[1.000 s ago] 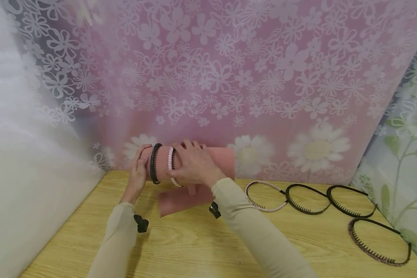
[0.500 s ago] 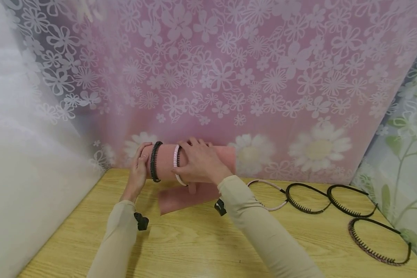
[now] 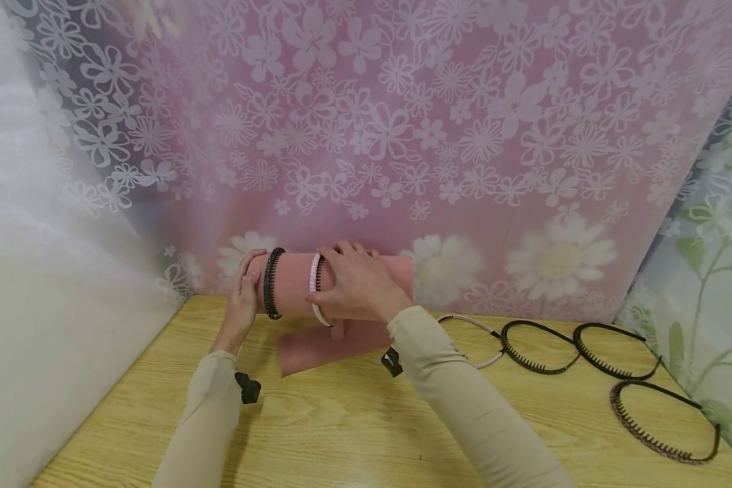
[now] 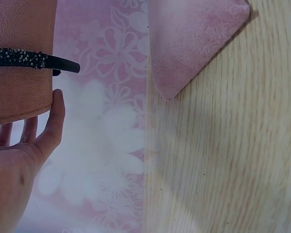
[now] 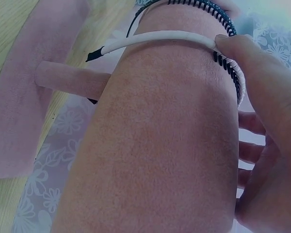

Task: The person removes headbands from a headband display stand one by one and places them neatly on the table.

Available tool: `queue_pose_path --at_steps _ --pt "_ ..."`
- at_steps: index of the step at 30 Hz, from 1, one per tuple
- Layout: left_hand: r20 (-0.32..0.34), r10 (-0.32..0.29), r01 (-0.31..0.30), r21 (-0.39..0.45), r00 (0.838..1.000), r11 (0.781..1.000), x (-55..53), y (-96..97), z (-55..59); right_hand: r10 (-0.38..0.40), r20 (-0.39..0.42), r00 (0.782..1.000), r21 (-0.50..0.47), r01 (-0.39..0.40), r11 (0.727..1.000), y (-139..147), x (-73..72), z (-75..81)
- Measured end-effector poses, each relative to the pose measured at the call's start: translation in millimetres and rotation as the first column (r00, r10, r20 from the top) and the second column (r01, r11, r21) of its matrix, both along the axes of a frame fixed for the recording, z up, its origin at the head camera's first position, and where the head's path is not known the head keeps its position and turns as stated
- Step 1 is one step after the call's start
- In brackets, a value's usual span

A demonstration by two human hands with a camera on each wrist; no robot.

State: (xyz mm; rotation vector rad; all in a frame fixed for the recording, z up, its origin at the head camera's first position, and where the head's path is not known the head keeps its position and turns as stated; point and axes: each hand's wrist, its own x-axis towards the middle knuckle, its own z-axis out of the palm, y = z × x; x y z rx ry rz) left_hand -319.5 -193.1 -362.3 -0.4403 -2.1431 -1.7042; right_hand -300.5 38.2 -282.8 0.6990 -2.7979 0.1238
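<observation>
A pink plush headband stand [image 3: 294,285] has a horizontal roll on a short post above a flat base [image 3: 317,352]. My left hand [image 3: 239,305] holds the roll's left end, thumb at its edge in the left wrist view. Close beside it, a black headband [image 3: 270,285] with sparkly stones [image 4: 19,58] arches over the roll. Farther right sits a pale pink headband [image 3: 314,271] with black comb teeth. My right hand [image 3: 360,279] grips this one, its thumb pressed on the band [image 5: 160,36] in the right wrist view while the fingers reach behind the roll.
On the right of the wooden table [image 3: 341,434] lie a pale pink headband [image 3: 472,321], two black headbands [image 3: 539,370] [image 3: 610,369] and a brownish one [image 3: 646,440]. A pink flowered curtain [image 3: 439,169] hangs right behind the stand. White sheeting [image 3: 67,305] borders the left.
My right hand has slid the pale pink headband rightward along the roll, away from the black one. The left hand stays on the roll's end.
</observation>
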Motion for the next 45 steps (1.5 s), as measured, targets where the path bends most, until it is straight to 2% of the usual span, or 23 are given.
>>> queue_pose_path --at_steps 7,22,34,45 --pt "0.008 0.023 -0.023 -0.016 1.0 1.0 0.7 0.6 0.1 -0.006 0.01 1.0 -0.003 0.007 1.0 4.2 0.6 0.8" --pt "0.0 -0.002 0.002 0.003 1.0 1.0 0.7 0.5 -0.8 -0.021 -0.009 1.0 -0.017 0.021 1.0 15.9 6.6 1.0" --pt "0.018 0.002 -0.002 -0.017 1.0 1.0 2.0 0.3 -1.0 -0.024 0.001 1.0 -0.023 0.024 0.999 24.4 10.9 1.3" --pt "-0.004 0.016 -0.016 -0.023 1.0 1.0 2.3 0.2 -0.8 -0.04 -0.008 0.999 0.002 0.04 0.999 30.9 13.2 2.5"
